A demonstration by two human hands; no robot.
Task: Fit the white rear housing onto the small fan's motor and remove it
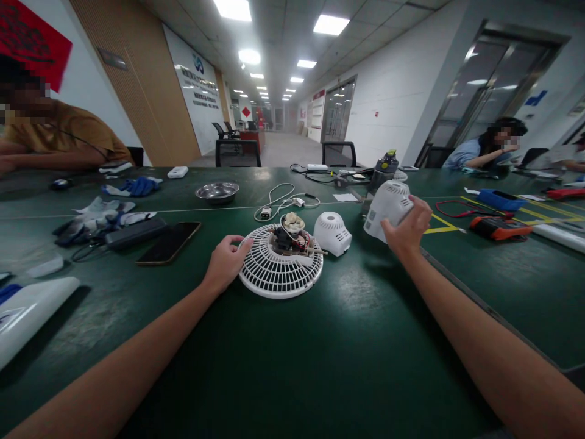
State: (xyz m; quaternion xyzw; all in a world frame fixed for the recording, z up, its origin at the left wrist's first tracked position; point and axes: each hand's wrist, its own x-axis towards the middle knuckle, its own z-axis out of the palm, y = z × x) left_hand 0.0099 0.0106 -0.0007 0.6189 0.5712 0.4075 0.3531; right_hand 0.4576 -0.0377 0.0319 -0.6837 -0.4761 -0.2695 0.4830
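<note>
My left hand (pixel 227 261) grips the left rim of a round white fan grille (pixel 281 285) lying on the green table. On top of the grille sits a bare fan motor (pixel 292 235) with wires and a pale round part. Just right of it rests a small white vented motor cover (pixel 333 233). My right hand (pixel 410 227) holds a larger white plastic housing (pixel 386 204) with vent slots and a label, tilted, at the right. A white power cord (pixel 287 198) lies looped behind the motor.
A metal bowl (pixel 217 192), a smartphone (pixel 169 243), a dark case (pixel 137 233) and gloves (pixel 137 186) lie on the left. A bottle (pixel 382 167) stands behind the housing. An orange multimeter (pixel 499 228) is at right. Other people sit at both far sides.
</note>
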